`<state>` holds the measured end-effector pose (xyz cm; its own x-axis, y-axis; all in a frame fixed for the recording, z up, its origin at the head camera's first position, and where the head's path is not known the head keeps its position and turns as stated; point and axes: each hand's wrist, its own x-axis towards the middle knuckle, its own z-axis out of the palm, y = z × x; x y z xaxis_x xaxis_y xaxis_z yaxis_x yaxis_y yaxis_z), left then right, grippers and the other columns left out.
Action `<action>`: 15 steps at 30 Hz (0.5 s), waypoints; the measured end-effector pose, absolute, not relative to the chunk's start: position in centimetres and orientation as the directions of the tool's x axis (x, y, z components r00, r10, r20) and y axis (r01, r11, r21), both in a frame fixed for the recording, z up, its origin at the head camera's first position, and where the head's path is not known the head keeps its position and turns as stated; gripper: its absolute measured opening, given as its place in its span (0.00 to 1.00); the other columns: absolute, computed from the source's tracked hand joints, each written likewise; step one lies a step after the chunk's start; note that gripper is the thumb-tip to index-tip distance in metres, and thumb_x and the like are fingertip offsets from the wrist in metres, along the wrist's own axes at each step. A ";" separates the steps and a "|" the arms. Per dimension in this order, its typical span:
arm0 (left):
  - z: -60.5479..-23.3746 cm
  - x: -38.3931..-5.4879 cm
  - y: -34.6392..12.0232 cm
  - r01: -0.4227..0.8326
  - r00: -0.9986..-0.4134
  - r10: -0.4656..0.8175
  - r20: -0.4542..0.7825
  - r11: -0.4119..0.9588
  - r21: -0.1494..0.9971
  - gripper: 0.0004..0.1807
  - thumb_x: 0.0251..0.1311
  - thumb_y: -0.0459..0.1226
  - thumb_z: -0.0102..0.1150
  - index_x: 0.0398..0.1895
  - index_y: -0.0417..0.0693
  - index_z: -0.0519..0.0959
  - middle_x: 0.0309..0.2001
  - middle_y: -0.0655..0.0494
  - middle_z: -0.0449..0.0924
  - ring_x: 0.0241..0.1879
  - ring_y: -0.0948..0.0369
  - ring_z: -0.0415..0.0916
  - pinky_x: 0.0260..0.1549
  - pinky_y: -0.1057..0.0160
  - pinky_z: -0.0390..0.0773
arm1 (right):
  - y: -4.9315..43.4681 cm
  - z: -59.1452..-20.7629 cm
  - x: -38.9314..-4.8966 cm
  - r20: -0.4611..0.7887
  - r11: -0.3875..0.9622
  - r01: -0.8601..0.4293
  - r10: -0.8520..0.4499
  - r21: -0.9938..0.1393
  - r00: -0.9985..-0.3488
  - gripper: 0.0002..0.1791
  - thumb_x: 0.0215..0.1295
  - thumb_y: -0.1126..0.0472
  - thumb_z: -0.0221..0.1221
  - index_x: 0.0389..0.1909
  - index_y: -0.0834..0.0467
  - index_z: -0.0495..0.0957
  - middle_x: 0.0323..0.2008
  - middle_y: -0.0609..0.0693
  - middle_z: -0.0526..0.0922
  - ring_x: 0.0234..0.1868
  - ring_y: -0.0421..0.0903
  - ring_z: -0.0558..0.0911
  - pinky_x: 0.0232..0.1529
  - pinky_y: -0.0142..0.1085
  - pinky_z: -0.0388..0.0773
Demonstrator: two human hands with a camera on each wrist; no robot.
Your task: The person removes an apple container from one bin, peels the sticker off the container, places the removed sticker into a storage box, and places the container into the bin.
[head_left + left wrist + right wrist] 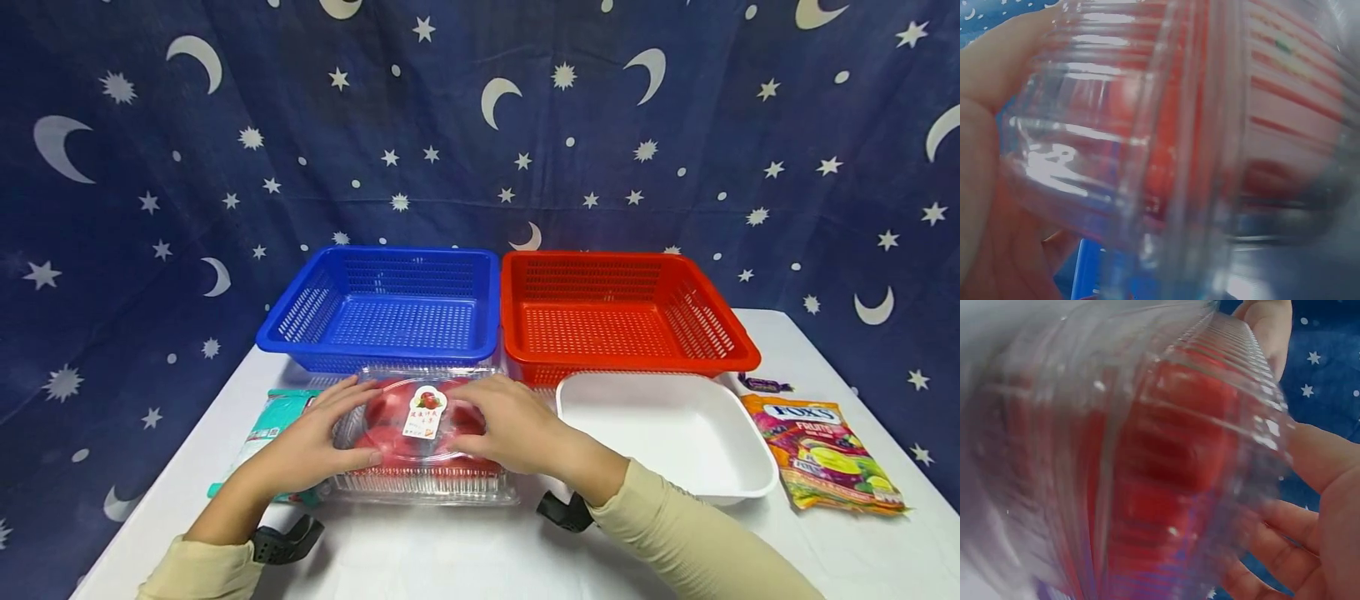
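A clear plastic clamshell box (427,483) with round red fruit inside spans the space between my two hands in the head view. On its lid is a white label (425,412) with a fruit picture. My left hand (318,446) grips the box's left side, fingers over the top and thumb at the front. From the opposite side my right hand (517,425) holds it the same way. Both wrist views show the ridged box (1166,125) close up and blurred, with fingers and thumb around its edges. Beside my left hand lies a teal and white packet (258,433), partly hidden.
A blue basket (375,357) and a red basket (630,364) stand side by side behind the box. To the right is a white tub (667,442). A Fox's fruit candy bag (825,454) and a small purple-wrapped sweet (765,384) lie beyond it.
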<state>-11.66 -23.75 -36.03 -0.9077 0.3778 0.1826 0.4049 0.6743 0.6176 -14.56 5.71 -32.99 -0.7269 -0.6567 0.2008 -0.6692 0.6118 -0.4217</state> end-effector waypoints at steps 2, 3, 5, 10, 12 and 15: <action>-36.1 -11.7 -23.8 0.401 -0.909 0.374 0.181 0.675 0.619 0.43 0.52 0.50 0.75 0.68 0.41 0.71 0.72 0.44 0.65 0.74 0.39 0.47 0.60 0.23 0.49 | 5.2 -33.2 -14.8 0.197 0.606 -0.677 -0.667 -0.417 -0.719 0.29 0.60 0.47 0.71 0.59 0.54 0.80 0.54 0.49 0.83 0.59 0.50 0.77 0.62 0.49 0.71; -36.1 -11.7 -23.8 0.399 -0.911 0.372 0.180 0.676 0.619 0.43 0.52 0.50 0.75 0.68 0.41 0.71 0.72 0.44 0.65 0.74 0.39 0.47 0.60 0.23 0.49 | 4.9 -33.3 -14.8 0.198 0.607 -0.681 -0.670 -0.410 -0.716 0.29 0.60 0.46 0.71 0.60 0.54 0.80 0.54 0.49 0.83 0.58 0.50 0.77 0.62 0.49 0.70; -36.2 -11.7 -23.8 0.397 -0.912 0.370 0.180 0.678 0.619 0.43 0.52 0.50 0.75 0.68 0.41 0.71 0.72 0.45 0.65 0.74 0.38 0.47 0.60 0.23 0.49 | 4.5 -33.6 -15.0 0.200 0.605 -0.692 -0.678 -0.394 -0.707 0.29 0.60 0.46 0.70 0.59 0.54 0.81 0.54 0.49 0.83 0.58 0.50 0.77 0.63 0.50 0.68; -36.2 -11.7 -23.8 0.399 -0.911 0.368 0.185 0.676 0.620 0.43 0.51 0.50 0.75 0.68 0.42 0.72 0.72 0.46 0.65 0.74 0.39 0.47 0.60 0.23 0.48 | 3.7 -34.1 -15.2 0.206 0.620 -0.699 -0.677 -0.356 -0.706 0.27 0.61 0.44 0.69 0.59 0.52 0.81 0.53 0.48 0.84 0.57 0.50 0.77 0.60 0.50 0.69; -36.3 -11.7 -23.7 0.401 -0.911 0.366 0.191 0.675 0.619 0.43 0.51 0.50 0.75 0.68 0.42 0.72 0.72 0.45 0.64 0.74 0.39 0.47 0.60 0.23 0.48 | 3.5 -34.3 -15.2 0.221 0.618 -0.706 -0.678 -0.346 -0.701 0.26 0.61 0.45 0.69 0.58 0.51 0.82 0.52 0.47 0.84 0.56 0.49 0.78 0.60 0.50 0.69; -36.3 -11.6 -23.7 0.386 -0.918 0.347 0.191 0.682 0.621 0.44 0.51 0.51 0.75 0.69 0.42 0.71 0.74 0.44 0.60 0.74 0.37 0.47 0.60 0.23 0.51 | 3.2 -34.4 -15.3 0.244 0.607 -0.718 -0.681 -0.341 -0.691 0.24 0.62 0.46 0.69 0.56 0.51 0.82 0.51 0.47 0.85 0.56 0.49 0.79 0.60 0.50 0.69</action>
<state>-11.56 -23.73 -36.31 -0.9184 0.3466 0.1909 0.3864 0.6816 0.6213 -15.31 3.23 -34.45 -0.6909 -0.6805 0.2441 -0.7181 0.6068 -0.3409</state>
